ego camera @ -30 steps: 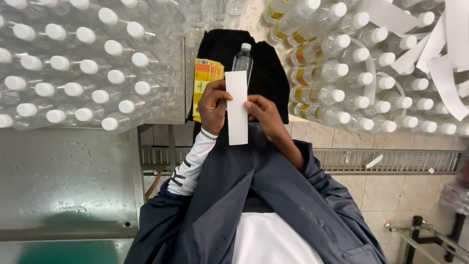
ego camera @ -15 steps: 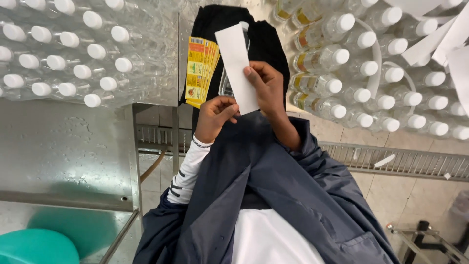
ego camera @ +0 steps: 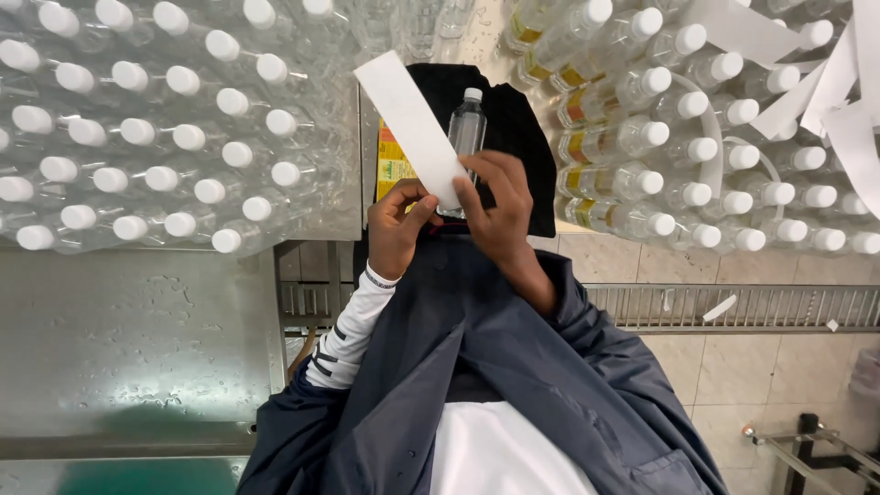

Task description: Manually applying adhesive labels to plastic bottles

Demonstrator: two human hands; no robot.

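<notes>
Two hands meet at frame centre. Left hand (ego camera: 396, 229) pinches the lower end of a white label strip (ego camera: 412, 124) between thumb and fingers; right hand (ego camera: 495, 206) is wrapped around a clear plastic bottle (ego camera: 466, 128), fingers also touching the strip. The strip slants toward the upper left, lying beside and partly across the bottle. For a clean result, judged from this pose: keep the strip taut, square its edge to the bottle axis, then press from the middle outward. Yellow labels (ego camera: 392, 165) lie behind the left hand. Capped bottles (ego camera: 165, 128) fill the upper left and upper right.
</notes>
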